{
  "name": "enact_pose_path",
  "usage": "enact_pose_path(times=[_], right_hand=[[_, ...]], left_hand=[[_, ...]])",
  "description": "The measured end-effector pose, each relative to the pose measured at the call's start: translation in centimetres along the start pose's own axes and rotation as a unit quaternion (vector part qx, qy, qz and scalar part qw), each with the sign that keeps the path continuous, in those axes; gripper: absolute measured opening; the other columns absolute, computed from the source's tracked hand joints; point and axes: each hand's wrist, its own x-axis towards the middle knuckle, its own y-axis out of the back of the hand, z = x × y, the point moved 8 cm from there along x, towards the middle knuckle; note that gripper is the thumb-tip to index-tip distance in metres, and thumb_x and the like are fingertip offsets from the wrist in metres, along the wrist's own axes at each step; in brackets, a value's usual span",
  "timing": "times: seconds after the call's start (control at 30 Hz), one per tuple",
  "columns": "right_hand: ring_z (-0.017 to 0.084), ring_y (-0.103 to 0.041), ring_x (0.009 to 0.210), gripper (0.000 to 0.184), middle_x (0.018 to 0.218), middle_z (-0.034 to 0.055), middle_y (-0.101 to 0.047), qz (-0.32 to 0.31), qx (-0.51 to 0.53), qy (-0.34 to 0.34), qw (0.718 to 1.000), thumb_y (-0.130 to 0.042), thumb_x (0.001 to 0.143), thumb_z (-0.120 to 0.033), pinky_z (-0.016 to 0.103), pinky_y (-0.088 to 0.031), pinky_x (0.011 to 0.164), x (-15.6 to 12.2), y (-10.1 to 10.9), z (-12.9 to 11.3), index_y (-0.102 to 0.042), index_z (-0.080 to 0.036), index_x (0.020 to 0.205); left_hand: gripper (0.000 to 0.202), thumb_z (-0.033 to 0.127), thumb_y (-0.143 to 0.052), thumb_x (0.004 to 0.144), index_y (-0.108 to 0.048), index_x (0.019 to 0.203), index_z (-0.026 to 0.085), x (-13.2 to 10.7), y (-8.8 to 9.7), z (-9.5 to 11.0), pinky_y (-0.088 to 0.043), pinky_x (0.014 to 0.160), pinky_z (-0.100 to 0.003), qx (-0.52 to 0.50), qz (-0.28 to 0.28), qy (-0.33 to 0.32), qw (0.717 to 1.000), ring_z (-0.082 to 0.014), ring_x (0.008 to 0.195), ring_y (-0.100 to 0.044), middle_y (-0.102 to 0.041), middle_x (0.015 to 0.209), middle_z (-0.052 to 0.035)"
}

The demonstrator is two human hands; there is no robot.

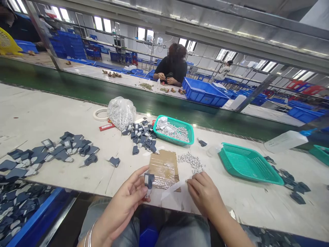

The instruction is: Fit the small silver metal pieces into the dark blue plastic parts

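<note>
Here, a dark plastic part (148,179) is pinched in the left hand (123,202) at the table's near edge. The right hand (204,193) pinches a white strip (172,189). Just beyond them lie a cardboard pad (164,166), a heap of parts (141,135) and a green basket (180,120) on the white table (38,113). A co-worker (172,67) sits across the conveyor (77,85).

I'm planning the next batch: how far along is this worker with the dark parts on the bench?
Possibly done: the blue bin at lower left holds many dark parts; finished or not, I cannot tell. In hand: the left hand grips one dark part, the right hand pinches a pale strip. Left: piles of dark parts lie on the table, and a teal basket holds small silvery pieces.
</note>
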Motion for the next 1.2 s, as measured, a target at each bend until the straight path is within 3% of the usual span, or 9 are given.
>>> enact_pose_path(times=[0.17, 0.37, 0.47, 0.63, 0.73, 0.83, 1.03, 1.2], right_hand=[[0.016, -0.036, 0.068, 0.030, 0.068, 0.0052, -0.044, 0.002, 0.000, 0.069, 0.998, -0.040, 0.090, -0.008, 0.029, -0.030, 0.060, 3.5, -0.9, -3.4, -0.049, -0.013, 0.062], [0.016, -0.034, 0.066, 0.034, 0.068, 0.0056, -0.043, -0.027, -0.037, 0.159, 0.986, -0.034, 0.090, -0.003, 0.029, -0.026, 0.057, 5.4, -2.4, -5.9, -0.046, -0.013, 0.060], [0.017, -0.034, 0.066, 0.037, 0.069, 0.0063, -0.044, -0.041, -0.048, 0.191, 0.980, -0.030, 0.091, -0.003, 0.030, -0.025, 0.055, 5.5, -2.7, -6.5, -0.047, -0.013, 0.060], [0.015, -0.035, 0.064, 0.033, 0.066, 0.0045, -0.043, -0.001, 0.024, 0.151, 0.988, -0.037, 0.092, -0.008, 0.028, -0.027, 0.055, 6.1, -0.1, -6.7, -0.046, -0.014, 0.060], [0.016, -0.039, 0.070, 0.020, 0.070, 0.0046, -0.047, 0.033, 0.111, 0.099, 0.988, -0.044, 0.090, -0.009, 0.028, -0.034, 0.060, 6.3, 2.4, -7.1, -0.053, -0.014, 0.072], [0.016, -0.043, 0.071, 0.013, 0.074, 0.0050, -0.050, 0.037, 0.141, 0.107, 0.984, -0.046, 0.090, -0.008, 0.030, -0.037, 0.062, 5.9, 3.9, -8.6, -0.056, -0.014, 0.083], [0.016, -0.045, 0.072, 0.017, 0.075, 0.0060, -0.052, 0.035, 0.112, 0.130, 0.984, -0.042, 0.091, -0.008, 0.032, -0.039, 0.064, 5.1, 4.4, -9.9, -0.057, -0.013, 0.086], [0.017, -0.043, 0.070, 0.022, 0.072, 0.0061, -0.049, 0.035, 0.085, 0.155, 0.984, -0.041, 0.091, -0.007, 0.032, -0.038, 0.062, 4.9, 4.1, -10.4, -0.055, -0.013, 0.075]], left_hand=[[0.043, 0.026, -0.062, 0.079, -0.050, 0.120, 0.028, 0.0, 0.4, -0.3, -0.045, 0.074, -0.023, 0.025, 0.025, -0.017, 0.999, -0.0154, 0.097, -0.046, -0.048, 0.114, -0.0047], [0.033, 0.036, -0.065, 0.076, -0.059, 0.106, 0.021, 0.0, 1.2, -0.8, -0.049, 0.065, -0.026, 0.021, 0.058, -0.014, 0.998, -0.0121, 0.075, -0.047, -0.049, 0.085, -0.0023], [0.029, 0.036, -0.064, 0.076, -0.060, 0.100, 0.019, 0.3, 1.1, -1.2, -0.050, 0.066, -0.027, 0.052, 0.059, -0.017, 0.997, -0.0118, 0.073, -0.047, -0.050, 0.082, -0.0018], [0.031, 0.029, -0.060, 0.078, -0.057, 0.108, 0.022, 0.4, 0.3, -0.7, -0.047, 0.076, -0.028, 0.196, 0.078, -0.059, 0.976, -0.0175, 0.092, -0.053, -0.058, 0.099, -0.0057], [0.032, 0.023, -0.059, 0.076, -0.058, 0.108, 0.024, 0.1, -0.3, 0.3, -0.045, 0.080, -0.029, 0.291, 0.101, -0.087, 0.947, -0.0174, 0.091, -0.055, -0.060, 0.103, -0.0044], [0.030, 0.020, -0.058, 0.076, -0.060, 0.105, 0.026, -0.2, -1.1, 1.1, -0.045, 0.080, -0.028, 0.355, 0.110, -0.116, 0.921, -0.0166, 0.089, -0.055, -0.060, 0.104, -0.0018], [0.029, 0.019, -0.059, 0.075, -0.061, 0.103, 0.027, -0.4, -1.8, 1.7, -0.044, 0.075, -0.030, 0.398, 0.118, -0.148, 0.898, -0.0179, 0.084, -0.054, -0.060, 0.098, -0.0021], [0.029, 0.017, -0.058, 0.075, -0.059, 0.102, 0.027, -0.8, -2.0, 1.7, -0.044, 0.076, -0.030, 0.428, 0.124, -0.160, 0.881, -0.0185, 0.086, -0.054, -0.059, 0.100, -0.0020]])
